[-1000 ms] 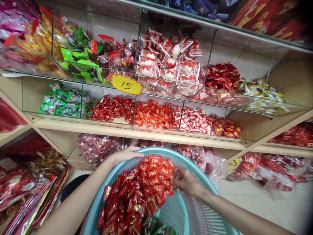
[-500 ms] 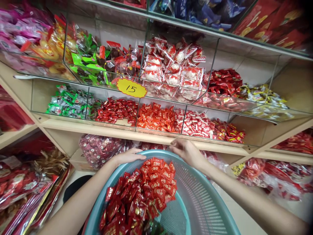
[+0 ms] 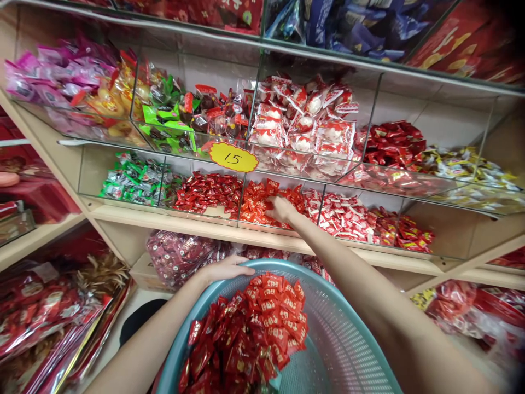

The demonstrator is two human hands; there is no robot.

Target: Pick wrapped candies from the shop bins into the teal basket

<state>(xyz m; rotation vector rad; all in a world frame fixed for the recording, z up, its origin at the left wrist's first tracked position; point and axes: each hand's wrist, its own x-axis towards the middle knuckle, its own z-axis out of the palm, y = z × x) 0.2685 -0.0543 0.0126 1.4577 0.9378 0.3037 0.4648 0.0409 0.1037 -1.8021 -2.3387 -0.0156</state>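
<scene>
A teal plastic colander basket (image 3: 348,342) is held at its far rim by my left hand (image 3: 229,268), fingers closed over the edge. In the basket lie dark red wrapped candies (image 3: 235,342) and a heap of orange-red wrapped candies (image 3: 279,312) with pale lettering. My right hand (image 3: 281,210) reaches over the basket into a clear shelf compartment of the same orange-red candies (image 3: 254,202). Its fingers look apart and touch the pile; the fingertips are partly lost among the wrappers.
Clear dividers and front panels split the wooden shelf (image 3: 172,224). Neighbouring compartments hold dark red candies (image 3: 209,190), green-and-silver candies (image 3: 133,178) and red-and-white candies (image 3: 346,213). A yellow tag (image 3: 233,157) marked 15 hangs above. Bagged goods (image 3: 178,254) sit beneath the shelf.
My right hand has moved from near the basket's far rim, up and forward into the orange-red candy compartment. My left hand stays on the rim. The view has shifted slightly.
</scene>
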